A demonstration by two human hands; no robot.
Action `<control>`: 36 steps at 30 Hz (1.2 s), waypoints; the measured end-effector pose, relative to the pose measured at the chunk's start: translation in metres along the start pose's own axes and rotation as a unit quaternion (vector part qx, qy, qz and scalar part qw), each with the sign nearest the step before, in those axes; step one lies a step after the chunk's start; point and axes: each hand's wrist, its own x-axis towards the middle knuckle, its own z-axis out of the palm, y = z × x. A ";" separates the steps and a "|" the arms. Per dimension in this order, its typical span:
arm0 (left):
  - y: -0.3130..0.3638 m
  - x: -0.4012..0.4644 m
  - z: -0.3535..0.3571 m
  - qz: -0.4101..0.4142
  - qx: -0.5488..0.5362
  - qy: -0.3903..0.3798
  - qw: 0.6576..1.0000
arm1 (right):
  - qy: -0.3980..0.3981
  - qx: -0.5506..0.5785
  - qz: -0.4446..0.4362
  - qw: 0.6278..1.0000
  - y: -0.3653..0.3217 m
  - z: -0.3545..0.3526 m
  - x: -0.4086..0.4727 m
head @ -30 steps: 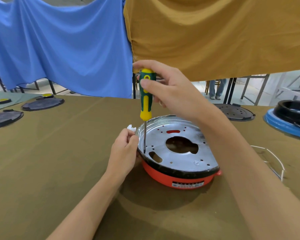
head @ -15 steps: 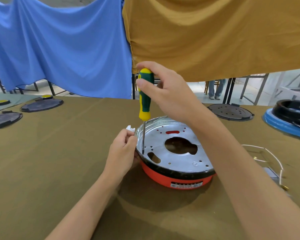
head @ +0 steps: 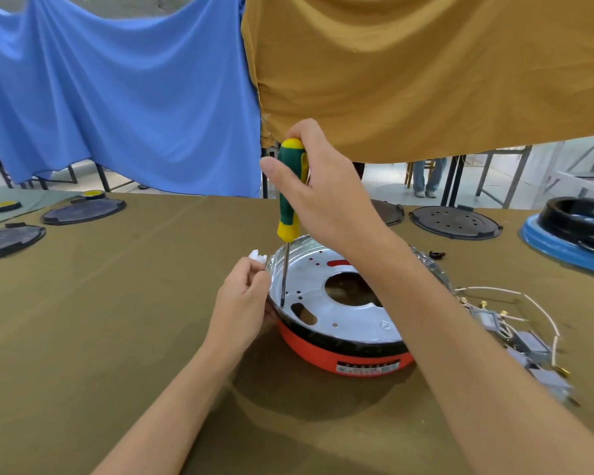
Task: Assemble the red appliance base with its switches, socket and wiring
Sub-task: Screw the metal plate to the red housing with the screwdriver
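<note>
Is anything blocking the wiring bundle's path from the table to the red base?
Yes. The right forearm lies between the wiring bundle on the table and the red base, while the right hand holds the screwdriver upright on the metal plate.

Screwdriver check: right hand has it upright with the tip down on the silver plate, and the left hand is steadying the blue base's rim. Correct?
Not quite. The head view shows the left hand at the rim of a red base, not a blue one. The rest stands: the right hand holds the screwdriver upright, tip on the silver plate.

Bright daylight — soft shadows, edges warped, blurred.
</note>
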 end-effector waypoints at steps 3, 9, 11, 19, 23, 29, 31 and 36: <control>-0.001 0.001 0.000 -0.002 0.001 0.000 1.000 | -0.088 0.032 0.014 0.996 0.000 -0.013 0.004; -0.001 0.001 0.000 -0.001 -0.002 0.000 1.000 | -0.091 0.042 0.026 0.995 0.002 -0.028 0.008; -0.001 0.001 0.001 -0.001 -0.003 -0.002 1.000 | -0.032 -0.013 0.023 0.999 0.003 -0.021 0.008; -0.002 0.001 0.000 -0.003 0.006 0.006 1.000 | -0.030 0.011 0.005 0.999 -0.002 -0.001 0.003; -0.002 0.002 0.000 0.000 0.001 0.003 1.000 | -0.106 0.096 0.035 0.989 0.000 -0.017 0.007; -0.002 0.002 0.000 0.003 0.000 -0.004 1.000 | 0.011 0.010 0.039 0.999 0.002 -0.010 0.006; -0.002 0.002 0.000 0.005 -0.003 -0.006 1.000 | 0.045 -0.008 0.034 0.998 0.001 -0.004 0.003; -0.002 0.002 0.000 0.004 -0.004 -0.002 1.000 | 0.014 0.012 0.031 0.999 0.000 -0.001 0.002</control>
